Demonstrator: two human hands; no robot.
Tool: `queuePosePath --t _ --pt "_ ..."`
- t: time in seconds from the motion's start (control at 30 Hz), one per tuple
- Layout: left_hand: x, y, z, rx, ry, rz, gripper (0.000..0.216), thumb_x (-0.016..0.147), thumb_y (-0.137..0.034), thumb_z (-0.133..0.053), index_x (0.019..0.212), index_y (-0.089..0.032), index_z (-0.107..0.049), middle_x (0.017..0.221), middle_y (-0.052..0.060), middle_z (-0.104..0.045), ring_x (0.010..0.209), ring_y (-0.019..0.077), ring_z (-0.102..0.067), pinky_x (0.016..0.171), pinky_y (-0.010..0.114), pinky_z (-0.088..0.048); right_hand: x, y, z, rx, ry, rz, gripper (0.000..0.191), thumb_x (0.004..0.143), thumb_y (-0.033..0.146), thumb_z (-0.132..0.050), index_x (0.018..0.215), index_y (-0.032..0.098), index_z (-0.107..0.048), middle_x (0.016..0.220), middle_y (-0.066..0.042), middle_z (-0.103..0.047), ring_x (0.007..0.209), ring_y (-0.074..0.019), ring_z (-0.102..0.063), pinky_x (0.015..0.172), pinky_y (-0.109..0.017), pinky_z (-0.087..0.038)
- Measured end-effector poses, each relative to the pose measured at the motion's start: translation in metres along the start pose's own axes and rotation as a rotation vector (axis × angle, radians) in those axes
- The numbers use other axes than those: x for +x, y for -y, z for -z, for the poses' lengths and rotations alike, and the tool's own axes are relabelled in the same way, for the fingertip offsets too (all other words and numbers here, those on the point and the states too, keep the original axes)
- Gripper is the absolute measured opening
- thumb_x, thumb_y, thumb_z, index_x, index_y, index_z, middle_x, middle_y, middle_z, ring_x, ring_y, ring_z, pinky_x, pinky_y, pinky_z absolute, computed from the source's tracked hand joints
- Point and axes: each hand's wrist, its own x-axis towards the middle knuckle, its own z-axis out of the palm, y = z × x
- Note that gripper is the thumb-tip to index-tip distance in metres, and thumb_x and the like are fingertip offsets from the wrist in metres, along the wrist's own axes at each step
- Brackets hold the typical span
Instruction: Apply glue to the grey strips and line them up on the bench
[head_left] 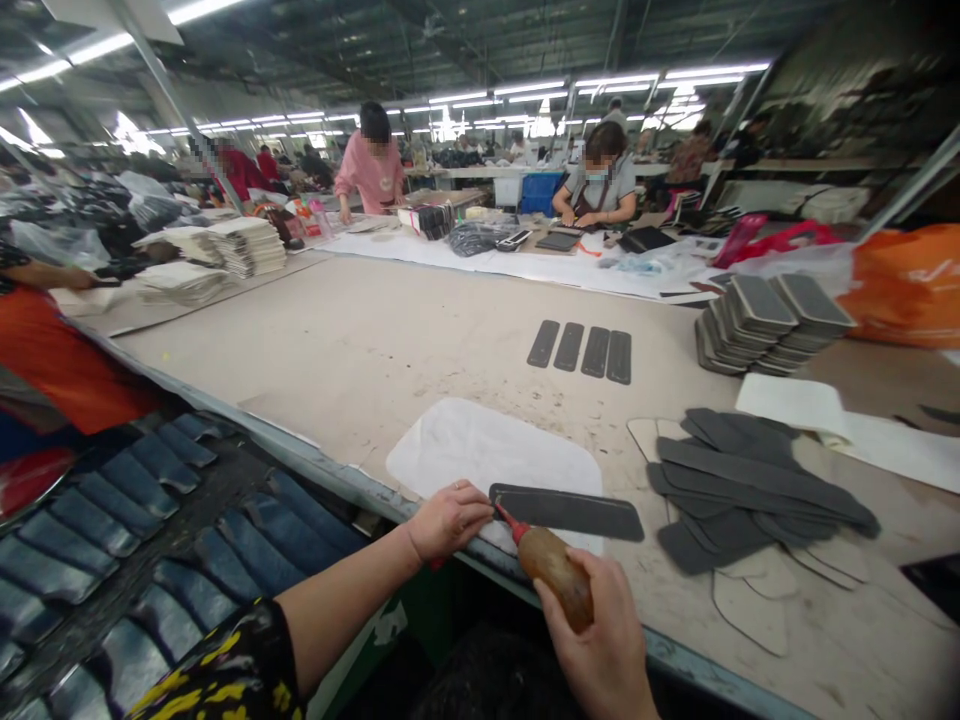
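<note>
My right hand (600, 620) is wrapped around a brown glue bottle (555, 572) with a red nozzle. The bottle is tilted, its tip at the left end of a long dark grey strip (574, 512) with rounded corners. A thin line runs along the edge of that strip. At the same end, the fingers of my left hand (451, 520) are closed together on the strip's edge; the thumb is mostly hidden. Under the strip lies a white rounded sheet (487, 445), close to the table's near edge.
Several small dark strips (581, 350) lie in a row on the table (337, 340). To the right are loose dark grey pieces (750, 490) and stacked grey-topped pieces (772, 320). Blue-black curved pieces (150, 470) cover a lower surface at left. Co-workers stand across the table and at left.
</note>
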Motion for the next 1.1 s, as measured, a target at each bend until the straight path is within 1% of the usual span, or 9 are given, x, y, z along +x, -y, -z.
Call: queuePosePath --t 0.17,0.27,0.43,0.57,0.67,0.77,0.9,1.0,1.1 --pt "0.001 -0.001 0.001 0.018 0.001 -0.007 0.022 0.091 -0.019 -0.043 0.1 -0.018 -0.063 0.097 0.007 -0.061 0.088 0.0162 -0.053 0.082 0.031 -0.043 -0.008 0.002 0.009 -0.007 0.005 0.011 0.034 0.082 0.034 -0.058 0.11 0.018 -0.046 0.097 -0.009 -0.051 0.089 -0.023 -0.051 0.076 -0.038 -0.047" --pt "0.001 0.0 0.0 0.017 -0.023 -0.028 0.021 0.09 -0.019 -0.044 0.101 -0.018 -0.062 0.095 0.008 -0.061 0.087 0.0165 -0.054 0.081 0.032 -0.044 -0.01 -0.004 0.021 -0.05 -0.036 0.008 0.035 0.082 0.034 -0.059 0.11 0.017 -0.047 0.097 -0.009 -0.052 0.09 -0.0222 -0.051 0.078 -0.037 -0.046" --pt "0.001 0.002 -0.002 0.013 -0.058 -0.044 0.019 0.089 -0.018 -0.047 0.101 -0.018 -0.063 0.095 0.008 -0.06 0.088 0.0163 -0.053 0.08 0.031 -0.044 -0.014 -0.021 0.051 -0.189 -0.143 -0.061 0.037 0.081 0.043 -0.058 0.105 0.016 -0.05 0.095 -0.009 -0.053 0.087 -0.0221 -0.052 0.077 -0.036 -0.045" --pt "0.001 0.002 -0.001 0.027 -0.045 -0.051 0.018 0.089 -0.016 -0.048 0.1 -0.017 -0.062 0.096 0.007 -0.059 0.089 0.0159 -0.052 0.08 0.03 -0.045 -0.02 -0.04 0.073 -0.35 -0.261 -0.137 0.044 0.08 0.053 -0.054 0.103 0.015 -0.052 0.094 -0.011 -0.055 0.085 -0.024 -0.053 0.075 -0.037 -0.045" --pt "0.002 0.001 0.0 0.033 -0.041 -0.047 0.018 0.089 -0.016 -0.048 0.099 -0.017 -0.062 0.095 0.007 -0.059 0.089 0.0161 -0.052 0.08 0.031 -0.045 -0.022 -0.051 0.087 -0.435 -0.321 -0.16 0.05 0.079 0.057 -0.052 0.102 0.012 -0.054 0.092 -0.012 -0.056 0.083 -0.0253 -0.054 0.074 -0.038 -0.045" --pt "0.002 0.0 0.0 0.034 -0.038 -0.048 0.018 0.089 -0.016 -0.047 0.099 -0.017 -0.062 0.095 0.008 -0.059 0.089 0.0164 -0.052 0.08 0.032 -0.045 -0.021 -0.054 0.094 -0.48 -0.372 -0.17 0.053 0.079 0.058 -0.053 0.103 0.011 -0.054 0.091 -0.013 -0.056 0.083 -0.0269 -0.054 0.074 -0.04 -0.045" --pt "0.003 0.0 0.0 0.02 -0.038 -0.036 0.019 0.088 -0.016 -0.047 0.099 -0.016 -0.062 0.096 0.008 -0.057 0.089 0.0163 -0.051 0.081 0.031 -0.046 -0.015 -0.039 0.082 -0.341 -0.357 -0.124 0.044 0.078 0.05 -0.059 0.102 0.013 -0.053 0.092 -0.011 -0.055 0.083 -0.0251 -0.053 0.074 -0.039 -0.045" --pt "0.003 0.0 0.0 0.009 -0.047 -0.031 0.019 0.088 -0.016 -0.047 0.098 -0.017 -0.063 0.097 0.008 -0.057 0.089 0.0159 -0.052 0.08 0.031 -0.047 -0.008 -0.021 0.059 -0.175 -0.257 -0.035 0.038 0.079 0.038 -0.062 0.106 0.015 -0.051 0.096 -0.011 -0.053 0.088 -0.0236 -0.052 0.077 -0.038 -0.045" --pt "0.003 0.001 0.0 0.002 -0.051 -0.03 0.019 0.089 -0.017 -0.047 0.097 -0.017 -0.063 0.096 0.008 -0.057 0.09 0.0158 -0.052 0.08 0.03 -0.047 -0.005 -0.012 0.036 -0.086 -0.124 0.012 0.034 0.081 0.031 -0.06 0.11 0.016 -0.048 0.097 -0.01 -0.051 0.09 -0.0222 -0.05 0.079 -0.037 -0.046"
